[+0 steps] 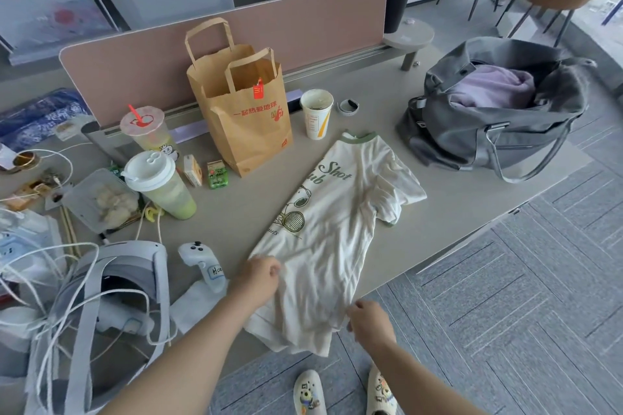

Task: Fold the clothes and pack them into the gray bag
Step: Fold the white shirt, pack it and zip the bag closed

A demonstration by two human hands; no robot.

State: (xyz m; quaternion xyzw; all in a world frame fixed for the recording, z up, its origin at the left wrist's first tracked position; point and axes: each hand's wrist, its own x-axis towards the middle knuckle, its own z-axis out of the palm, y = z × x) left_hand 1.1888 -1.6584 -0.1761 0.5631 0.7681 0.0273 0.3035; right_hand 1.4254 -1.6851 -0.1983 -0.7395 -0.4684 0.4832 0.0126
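Note:
A cream T-shirt [328, 229] with green collar trim and a green cartoon print lies lengthwise on the grey desk, its left side folded over and one sleeve sticking out to the right. My left hand [261, 276] grips the shirt's lower left edge with curled fingers. My right hand [369, 320] pinches the lower right hem at the desk's front edge. The gray bag [472, 135] stands open at the far right of the desk, with a lilac garment [488, 87] inside it.
A brown paper bag [246, 111], a paper cup [317, 114], two lidded drinks [158, 185] and small cartons crowd the desk left of the shirt. A headset [111, 283] with cables and a white controller [202, 263] lie near my left arm. A pink divider [303, 20] backs the desk.

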